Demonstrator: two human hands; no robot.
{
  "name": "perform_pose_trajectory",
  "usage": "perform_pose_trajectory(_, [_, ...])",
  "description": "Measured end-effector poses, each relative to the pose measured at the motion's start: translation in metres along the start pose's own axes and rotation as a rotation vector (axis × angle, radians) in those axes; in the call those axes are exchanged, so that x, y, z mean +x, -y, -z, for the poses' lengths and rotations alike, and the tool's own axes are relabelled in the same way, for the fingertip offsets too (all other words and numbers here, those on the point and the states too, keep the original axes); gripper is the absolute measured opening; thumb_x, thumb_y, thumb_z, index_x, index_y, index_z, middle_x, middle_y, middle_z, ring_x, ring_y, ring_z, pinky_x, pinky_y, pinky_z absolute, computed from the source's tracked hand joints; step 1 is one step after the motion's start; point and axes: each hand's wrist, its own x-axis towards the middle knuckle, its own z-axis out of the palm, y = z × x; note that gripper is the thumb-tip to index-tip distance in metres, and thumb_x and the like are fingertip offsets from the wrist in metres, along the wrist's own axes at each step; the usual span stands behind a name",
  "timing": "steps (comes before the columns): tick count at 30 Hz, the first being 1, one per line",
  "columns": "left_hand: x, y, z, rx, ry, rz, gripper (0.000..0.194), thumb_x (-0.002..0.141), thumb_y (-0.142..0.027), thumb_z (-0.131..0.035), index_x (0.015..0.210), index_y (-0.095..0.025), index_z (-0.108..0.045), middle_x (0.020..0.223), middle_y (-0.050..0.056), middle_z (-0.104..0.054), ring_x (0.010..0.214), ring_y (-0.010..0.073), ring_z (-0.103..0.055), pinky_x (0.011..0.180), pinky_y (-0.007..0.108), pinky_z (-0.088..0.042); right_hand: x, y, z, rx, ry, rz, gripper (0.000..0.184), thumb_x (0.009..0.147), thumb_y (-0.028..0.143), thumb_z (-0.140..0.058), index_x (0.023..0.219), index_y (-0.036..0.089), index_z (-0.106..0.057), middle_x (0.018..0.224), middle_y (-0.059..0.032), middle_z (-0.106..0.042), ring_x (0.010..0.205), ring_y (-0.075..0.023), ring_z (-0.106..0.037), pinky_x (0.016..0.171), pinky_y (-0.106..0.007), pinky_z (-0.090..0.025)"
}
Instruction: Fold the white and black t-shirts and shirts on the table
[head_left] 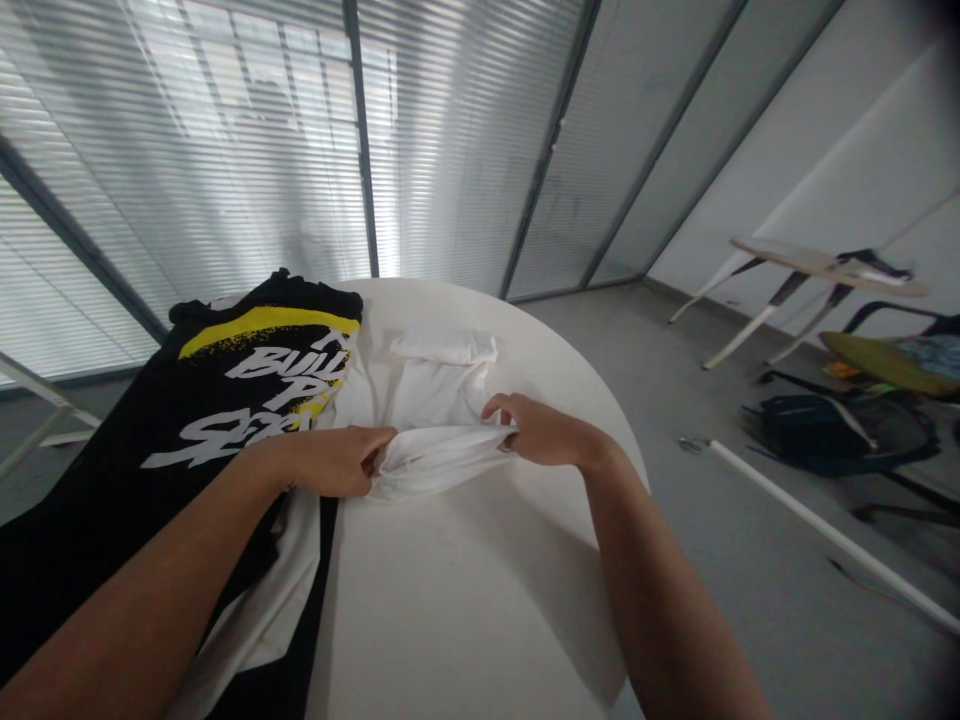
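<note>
Fingers of both your hands pinch a white cloth over a round table

Your left hand point(349, 462) has its fingers curled and closed on the left end of the near edge of the white cloth point(439, 462). Your right hand point(544, 430) clamps the right end of that edge between thumb and fingers, with one finger arched higher than the others. Between your two hands the edge stretches in a loose, creased band, running side to side.

The white cloth is on the white round table point(450, 610), right of the table's left edge. Beyond your hands, its middle part lies fairly flat, and its far end point(446, 346) forms a thicker, folded strip.

To the left of the white cloth, a black garment point(240, 350) is spread over the table and reaches down to the bottom left of the view. It carries a yellow band near its far end and large white lettering, partly covered by your left forearm. White fabric point(281, 600) shows along its right side, below your left wrist.

Behind the table stands a glass partition with pale horizontal blinds point(225, 160) and dark upright frames. To the right, on the grey floor point(697, 570), lies a long white pole point(817, 532). Farther back are a dark bag point(825, 430), a chair with a yellow-green seat point(885, 362), and a wooden-topped table point(817, 260) on splayed legs.
</note>
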Motion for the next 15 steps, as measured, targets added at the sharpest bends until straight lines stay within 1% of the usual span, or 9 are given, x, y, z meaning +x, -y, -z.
perform_pose_trajectory(2, [0.000, 0.002, -0.001, -0.010, 0.081, -0.064, 0.025, 0.059, -0.014, -0.048, 0.082, -0.020, -0.056, 0.080, 0.000, -0.061, 0.071, 0.0147, -0.053, 0.062, 0.023, -0.037, -0.002, 0.003, 0.001, -0.047, 0.062, 0.046, 0.034, 0.067, 0.016, -0.060, 0.100, 0.021, -0.059, 0.095, -0.0051, -0.059, 0.082, -0.0171, -0.054, 0.069, -0.025, -0.038])
perform_pose_trajectory(3, [0.000, 0.003, -0.002, -0.014, 0.103, -0.089, 0.021, 0.061, -0.015, -0.047, 0.080, -0.020, -0.055, 0.080, 0.000, -0.060, 0.071, 0.0148, -0.053, 0.062, 0.024, -0.037, -0.003, 0.005, 0.002, -0.057, 0.069, 0.065, 0.030, 0.067, 0.017, -0.061, 0.096, 0.021, -0.058, 0.092, -0.0039, -0.059, 0.080, -0.0167, -0.053, 0.066, -0.025, -0.036])
perform_pose_trajectory(6, [0.002, 0.003, -0.001, -0.045, 0.108, -0.096, 0.011, 0.067, -0.020, -0.048, 0.076, -0.020, -0.054, 0.076, -0.001, -0.057, 0.070, 0.0144, -0.052, 0.061, 0.024, -0.036, -0.005, 0.012, 0.006, -0.030, 0.055, 0.111, 0.028, 0.064, 0.015, -0.060, 0.090, 0.021, -0.054, 0.085, -0.0003, -0.058, 0.074, -0.0145, -0.050, 0.062, -0.024, -0.033])
perform_pose_trajectory(9, [0.004, 0.003, 0.002, -0.077, 0.081, -0.093, 0.007, 0.073, -0.026, -0.048, 0.074, -0.020, -0.052, 0.072, -0.002, -0.054, 0.067, 0.0134, -0.049, 0.060, 0.024, -0.034, -0.007, 0.015, 0.010, -0.012, 0.024, 0.169, 0.026, 0.061, 0.012, -0.059, 0.084, 0.020, -0.050, 0.085, 0.0001, -0.055, 0.074, -0.0133, -0.047, 0.063, -0.023, -0.033])
perform_pose_trajectory(11, [0.004, 0.002, 0.003, -0.087, 0.031, -0.091, 0.011, 0.076, -0.029, -0.047, 0.072, -0.020, -0.050, 0.070, -0.002, -0.052, 0.066, 0.0129, -0.048, 0.060, 0.024, -0.033, -0.009, 0.015, 0.012, -0.007, 0.015, 0.188, 0.024, 0.062, 0.012, -0.059, 0.083, 0.020, -0.049, 0.086, -0.0007, -0.054, 0.075, -0.0133, -0.047, 0.064, -0.023, -0.034])
perform_pose_trajectory(12, [0.003, 0.002, 0.003, -0.102, 0.014, -0.080, 0.014, 0.077, -0.032, -0.048, 0.074, -0.020, -0.051, 0.071, -0.002, -0.053, 0.066, 0.0128, -0.048, 0.060, 0.024, -0.033, -0.010, 0.014, 0.012, 0.002, 0.018, 0.187, 0.024, 0.063, 0.013, -0.059, 0.085, 0.020, -0.050, 0.089, -0.0012, -0.054, 0.076, -0.0135, -0.047, 0.064, -0.024, -0.035])
perform_pose_trajectory(14, [0.003, -0.001, 0.001, -0.144, 0.011, -0.045, 0.023, 0.077, -0.041, -0.054, 0.088, -0.021, -0.055, 0.074, -0.002, -0.055, 0.066, 0.0130, -0.050, 0.060, 0.024, -0.034, -0.010, 0.013, 0.012, 0.024, 0.042, 0.173, 0.032, 0.064, 0.015, -0.061, 0.095, 0.020, -0.054, 0.096, -0.0026, -0.056, 0.079, -0.0144, -0.049, 0.067, -0.024, -0.037])
perform_pose_trajectory(15, [0.003, -0.002, 0.000, -0.152, 0.019, -0.029, 0.032, 0.075, -0.045, -0.058, 0.097, -0.021, -0.056, 0.076, -0.002, -0.057, 0.067, 0.0136, -0.052, 0.060, 0.024, -0.035, -0.010, 0.012, 0.010, 0.030, 0.056, 0.160, 0.038, 0.065, 0.016, -0.062, 0.101, 0.021, -0.055, 0.099, -0.0031, -0.056, 0.081, -0.0149, -0.051, 0.069, -0.024, -0.038])
